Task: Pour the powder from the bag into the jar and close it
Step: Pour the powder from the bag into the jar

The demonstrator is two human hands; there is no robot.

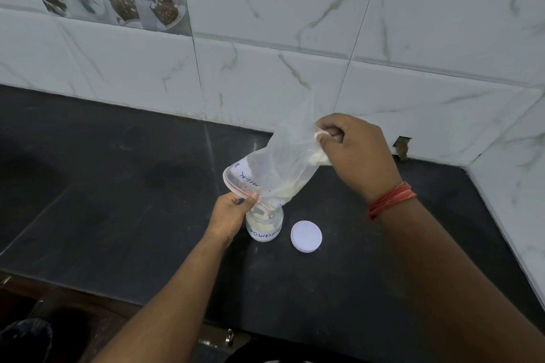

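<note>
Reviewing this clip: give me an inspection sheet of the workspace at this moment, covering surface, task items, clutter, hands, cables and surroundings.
Surface: dark stone counter, with faint smudges.
Bag: clear zip bag, tilted mouth-down over the jar, some powder left inside; handwritten label.
Jar: small clear jar, upright, open, partly filled with pale powder.
Lid: white lid, flat on the counter just right of the jar, apart from it.
Clutter: nothing seen.
Hands: left hand pinches the bag's mouth at the jar's rim; right hand lifts the bag's bottom end; red thread band on the right wrist.
Cables: nothing seen.
Surroundings: marbled wall tiles; chipped gap at the tile base.
</note>
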